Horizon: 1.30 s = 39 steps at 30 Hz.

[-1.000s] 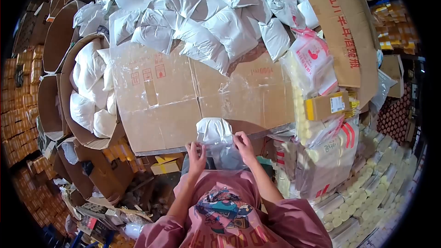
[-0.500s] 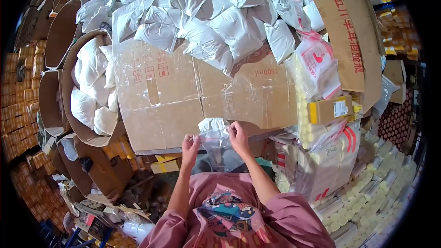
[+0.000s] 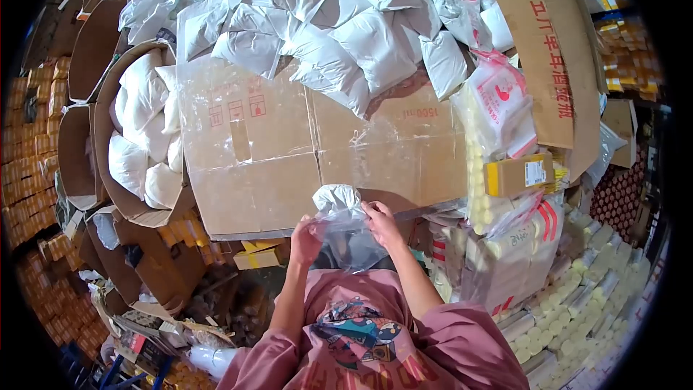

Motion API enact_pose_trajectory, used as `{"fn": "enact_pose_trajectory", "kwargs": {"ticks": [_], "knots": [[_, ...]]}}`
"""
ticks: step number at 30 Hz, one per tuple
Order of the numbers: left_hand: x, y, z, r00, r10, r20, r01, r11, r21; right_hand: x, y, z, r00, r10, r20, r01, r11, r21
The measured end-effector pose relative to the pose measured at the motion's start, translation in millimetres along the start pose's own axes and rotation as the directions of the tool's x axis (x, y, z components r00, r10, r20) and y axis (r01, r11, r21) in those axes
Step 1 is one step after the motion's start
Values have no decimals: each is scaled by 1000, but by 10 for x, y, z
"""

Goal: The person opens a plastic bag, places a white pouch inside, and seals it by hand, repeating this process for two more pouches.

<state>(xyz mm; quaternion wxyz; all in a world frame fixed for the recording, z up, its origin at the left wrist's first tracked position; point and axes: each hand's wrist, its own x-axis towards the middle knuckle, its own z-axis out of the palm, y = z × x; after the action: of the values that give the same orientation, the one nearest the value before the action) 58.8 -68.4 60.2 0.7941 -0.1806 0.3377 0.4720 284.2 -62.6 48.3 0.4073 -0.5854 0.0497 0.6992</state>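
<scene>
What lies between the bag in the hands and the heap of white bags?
Bare, scuffed cardboard between the held bag and the heap, in the head view.

We wear a loose, dusty-pink short-sleeved shirt of soft fabric, its wide left sleeve and right sleeve creased in folds. A multicoloured cartoon print, mostly blue and teal with dark and pale patches, covers our front. Below it runs large reddish-brown capital lettering, partly cut off. Our forearms and both hands are bare.
</scene>
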Motion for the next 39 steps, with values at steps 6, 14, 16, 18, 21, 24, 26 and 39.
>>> {"fn": "enact_pose_trajectory", "kwargs": {"ticks": [6,14,16,18,21,24,26,39], "knots": [[36,-172,63,990,132,-41,-113,944,311,-27,33,-115,999,36,-4,-36,998,-57],[53,-11,170,998,61,6,-54,839,541,41,-27,-73,985,17,170,1,994,-105],[174,212,-504,994,-46,95,-45,627,778,-23,-180,-17,959,44,279,43,954,-298],[124,375,-327,994,-112,14,-1,120,993,72,-124,-100,945,-7,326,174,857,-486],[37,479,9,969,-53,241,-247,-156,956,88,-198,-104,933,-68,354,284,743,-606],[43,588,79,978,-46,203,-201,35,979,43,-258,-69,939,-65,336,271,742,-613],[31,550,137,975,35,220,-223,230,947,41,-234,-43,953,-95,289,268,714,-646],[283,458,318,993,-22,116,-78,614,785,134,6,131,942,-311,-128,180,789,-587]]}}
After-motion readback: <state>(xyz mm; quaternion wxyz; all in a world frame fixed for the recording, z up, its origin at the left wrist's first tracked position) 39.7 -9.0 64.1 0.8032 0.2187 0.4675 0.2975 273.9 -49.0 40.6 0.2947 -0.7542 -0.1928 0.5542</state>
